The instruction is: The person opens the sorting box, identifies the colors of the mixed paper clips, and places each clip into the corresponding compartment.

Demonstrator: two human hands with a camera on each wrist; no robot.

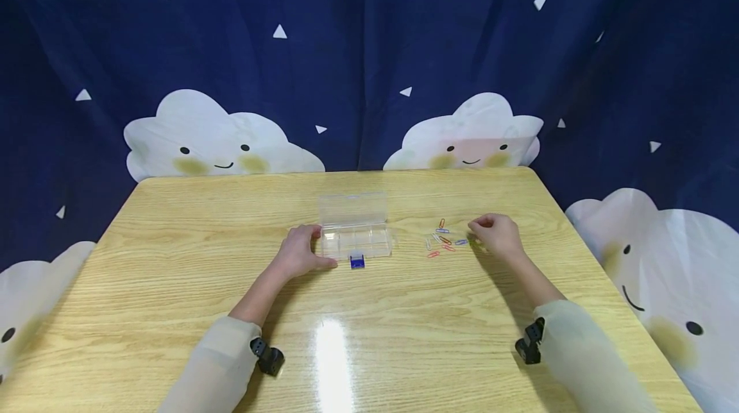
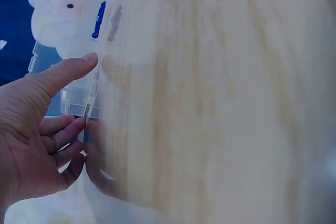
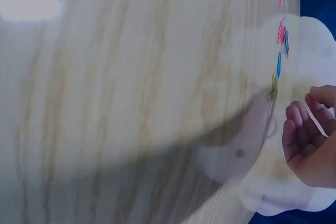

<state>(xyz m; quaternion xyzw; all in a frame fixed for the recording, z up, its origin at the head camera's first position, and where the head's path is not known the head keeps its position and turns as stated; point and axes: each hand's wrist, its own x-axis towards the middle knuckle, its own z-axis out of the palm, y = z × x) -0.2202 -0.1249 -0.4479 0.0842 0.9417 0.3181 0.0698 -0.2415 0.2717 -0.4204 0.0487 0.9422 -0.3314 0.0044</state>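
The step in hand looks like picking small clips up from the wood-grain bench (image 1: 427,317) to put them into the clear plastic divided box (image 1: 369,243). The box sits near the middle of the bench, its clear plastic lid (image 1: 352,209) raised at the far side and its dark blue plastic latch (image 1: 357,261) at the near edge. The left hand (image 1: 300,251) spans the box's left end, thumb along the near side and fingers behind. That hold is worth using as a light brace: squeezing thin walls could skew the box or tip it under the lid.

The scattered red, pink, blue and white wire paper clips (image 1: 445,240) lie to the right of the box. The right hand (image 1: 499,233) hangs just above the yellow wire paper clips (image 3: 273,88) at the group's right edge. Its thumb and index finger are drawn narrow, tips close together; whether they hold a clip I cannot tell.

Such thin, flat pieces probably lift best when pinched across the wire with the fingertips, or tilted up first by pressing one end. Taking one at a time from the outside should avoid dragging linked neighbours. A low path to the box, then a release close above one compartment, would limit bouncing and keep clear of the lid.
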